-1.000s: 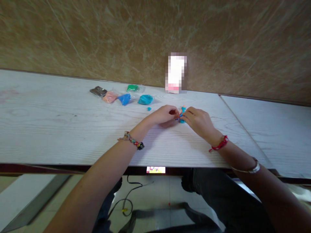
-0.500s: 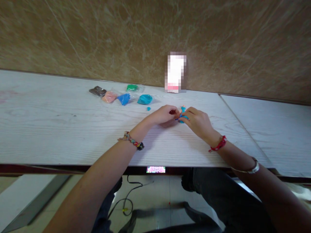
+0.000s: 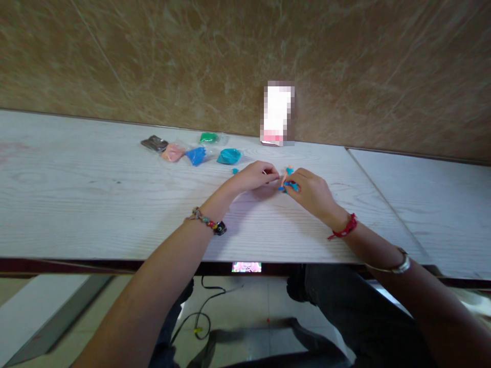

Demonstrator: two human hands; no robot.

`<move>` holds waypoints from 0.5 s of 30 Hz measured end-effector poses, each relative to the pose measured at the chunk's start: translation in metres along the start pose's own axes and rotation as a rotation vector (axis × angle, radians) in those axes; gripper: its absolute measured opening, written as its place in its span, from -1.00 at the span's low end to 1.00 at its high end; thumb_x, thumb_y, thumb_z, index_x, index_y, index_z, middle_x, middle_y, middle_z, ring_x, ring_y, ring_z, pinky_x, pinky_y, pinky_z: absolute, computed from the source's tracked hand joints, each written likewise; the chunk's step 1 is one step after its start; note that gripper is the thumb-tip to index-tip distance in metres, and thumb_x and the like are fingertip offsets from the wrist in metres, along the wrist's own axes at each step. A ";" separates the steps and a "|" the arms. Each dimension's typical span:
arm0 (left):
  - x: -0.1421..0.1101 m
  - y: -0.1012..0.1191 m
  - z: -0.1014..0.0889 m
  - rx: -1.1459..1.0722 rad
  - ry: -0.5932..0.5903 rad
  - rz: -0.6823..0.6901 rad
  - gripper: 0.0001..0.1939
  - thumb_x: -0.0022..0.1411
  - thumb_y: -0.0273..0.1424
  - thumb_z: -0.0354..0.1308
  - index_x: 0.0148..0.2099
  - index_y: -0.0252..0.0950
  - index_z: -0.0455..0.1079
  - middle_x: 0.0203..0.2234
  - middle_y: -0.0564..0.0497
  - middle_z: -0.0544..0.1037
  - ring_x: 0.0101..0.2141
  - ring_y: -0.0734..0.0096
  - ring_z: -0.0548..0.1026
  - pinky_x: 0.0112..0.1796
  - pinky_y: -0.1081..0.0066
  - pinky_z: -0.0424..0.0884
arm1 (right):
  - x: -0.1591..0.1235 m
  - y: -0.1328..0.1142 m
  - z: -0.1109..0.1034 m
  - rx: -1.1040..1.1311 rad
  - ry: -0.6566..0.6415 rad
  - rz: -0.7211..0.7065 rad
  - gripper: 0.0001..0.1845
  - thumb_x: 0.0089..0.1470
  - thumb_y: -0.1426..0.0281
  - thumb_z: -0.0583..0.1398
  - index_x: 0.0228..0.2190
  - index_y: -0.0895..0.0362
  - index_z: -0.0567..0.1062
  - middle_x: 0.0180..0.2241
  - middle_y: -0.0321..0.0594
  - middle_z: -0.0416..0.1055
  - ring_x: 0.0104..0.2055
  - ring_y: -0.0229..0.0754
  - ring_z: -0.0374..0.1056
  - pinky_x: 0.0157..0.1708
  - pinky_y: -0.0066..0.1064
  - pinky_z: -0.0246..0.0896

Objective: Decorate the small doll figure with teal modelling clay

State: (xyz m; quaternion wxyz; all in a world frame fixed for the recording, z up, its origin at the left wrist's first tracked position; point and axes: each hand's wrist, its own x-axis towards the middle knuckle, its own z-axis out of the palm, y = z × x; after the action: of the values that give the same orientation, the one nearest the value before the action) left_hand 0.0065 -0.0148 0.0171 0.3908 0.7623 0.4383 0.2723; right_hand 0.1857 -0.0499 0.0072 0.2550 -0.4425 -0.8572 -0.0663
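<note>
My right hand point(image 3: 312, 191) pinches a small piece of blue clay point(image 3: 292, 185) between thumb and fingertips. Under and beside those fingers lies a small flat clay shape point(image 3: 289, 170) with turquoise and peach parts; my fingers cover some of it. My left hand point(image 3: 258, 175) is closed just to the left of the shape, its fingertips drawn together and apart from the clay. Whatever it may hold is too small to make out. A little turquoise lump point(image 3: 235, 171) rests on the table behind my left wrist.
Bags of clay lie at the back left: dark brown point(image 3: 154, 143), peach point(image 3: 173, 152), blue point(image 3: 196, 156), green point(image 3: 208, 137) and turquoise point(image 3: 229, 156). A bright, pixelated phone-like object point(image 3: 278, 112) leans against the marbled wall point(image 3: 153, 66). The white table point(image 3: 95, 204) has a seam on the right.
My left hand has drawn back from the clay shape, slightly up and to the left. My right hand stays almost in place, still pinching the blue clay.
</note>
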 end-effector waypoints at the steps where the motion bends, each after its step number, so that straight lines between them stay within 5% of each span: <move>1: 0.000 0.000 0.000 0.004 -0.010 -0.001 -0.87 0.13 -0.46 0.05 -0.40 -0.40 0.38 -0.52 0.06 0.42 -0.49 0.57 0.29 -0.43 0.51 0.17 | 0.000 0.000 0.000 0.016 0.000 0.002 -0.87 0.03 0.48 0.15 -0.39 0.14 0.52 -0.38 -0.17 0.42 -0.33 -0.19 0.32 -0.38 -0.41 0.14; 15: -0.002 0.001 -0.005 0.222 -0.180 -0.050 -0.74 0.13 -0.34 0.02 -0.34 -0.43 0.45 -0.55 0.02 0.43 -0.53 0.53 0.29 -0.47 0.49 0.16 | 0.001 0.002 -0.004 0.026 -0.083 0.032 -0.92 0.01 0.40 0.18 -0.46 0.13 0.49 -0.46 -0.23 0.40 -0.46 -0.25 0.26 -0.47 -0.44 0.05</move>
State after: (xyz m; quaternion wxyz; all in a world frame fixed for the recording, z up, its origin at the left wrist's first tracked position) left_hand 0.0022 -0.0153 0.0203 0.3486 0.8109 0.4479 0.1426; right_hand 0.1878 -0.0493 0.0114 0.2261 -0.4553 -0.8605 -0.0326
